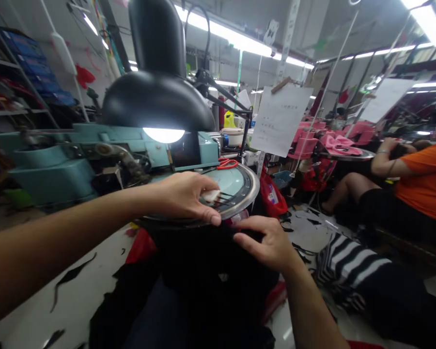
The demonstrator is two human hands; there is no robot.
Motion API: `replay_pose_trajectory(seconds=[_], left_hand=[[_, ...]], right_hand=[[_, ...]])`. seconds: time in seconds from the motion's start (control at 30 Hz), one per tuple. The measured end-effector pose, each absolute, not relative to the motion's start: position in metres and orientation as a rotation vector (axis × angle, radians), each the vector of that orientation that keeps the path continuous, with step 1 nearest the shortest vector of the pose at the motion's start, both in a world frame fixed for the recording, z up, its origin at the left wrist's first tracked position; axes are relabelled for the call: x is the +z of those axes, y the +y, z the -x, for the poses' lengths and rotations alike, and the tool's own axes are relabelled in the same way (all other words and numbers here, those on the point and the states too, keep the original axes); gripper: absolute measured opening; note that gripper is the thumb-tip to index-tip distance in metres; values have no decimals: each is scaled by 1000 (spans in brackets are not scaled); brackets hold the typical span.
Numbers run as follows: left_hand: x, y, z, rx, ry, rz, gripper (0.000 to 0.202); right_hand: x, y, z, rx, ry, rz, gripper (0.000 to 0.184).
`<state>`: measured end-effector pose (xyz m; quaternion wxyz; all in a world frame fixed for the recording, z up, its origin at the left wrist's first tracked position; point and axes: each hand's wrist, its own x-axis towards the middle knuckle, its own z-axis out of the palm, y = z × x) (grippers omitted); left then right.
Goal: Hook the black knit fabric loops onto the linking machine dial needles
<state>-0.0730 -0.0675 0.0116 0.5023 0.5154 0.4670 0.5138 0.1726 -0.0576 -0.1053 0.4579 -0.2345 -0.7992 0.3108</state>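
Your left forearm is crossing the frame from the lower left, and your left hand point(183, 196) is resting at the near edge of the round grey metal dial with the bright steel rim point(252, 186). The black knitted fabric point(203, 261) is hanging from that rim straight down towards your lap, so its top edge is running left to right along the curve of the dial, directly under both hands.

Your left hand is sitting on top of the edge and is the nearer one to the dial. Its fingers point(213, 219) are closed down, with the thumb pressing the black knitted fabric against the rim and the other fingers lying over the dial's fine points. A small white tuft point(211, 195) is showing beneath them. I cannot tell whether you are holding it or it is only lying on the dial.

Your right hand point(271, 242) is sitting just beside and slightly below the left, to its right, almost touching it. Its fingers are curled in and pinching the same edge from the front, with the index finger pointing left along the rim.

Farther back, a pair of red-handled scissors point(227, 164) is lying on the dial, under the black domed metal lamp point(156, 99), which is shining down.
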Motion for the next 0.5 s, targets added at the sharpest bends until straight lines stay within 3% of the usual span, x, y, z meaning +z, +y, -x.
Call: replay_pose_trajectory(seconds=[0.13,0.3,0.5], left_hand=[[11,-47,69,779,1152,-2011,37],[12,-58,68,312,1205,-2442,29],[11,-50,57,259,1382,-2460,29]], right_hand=[[-107,-56,-156,766,-1796,514,12],[-109,-51,-155,504,-1620,587,9],[-100,-53,-153,532,-1658,601,7]])
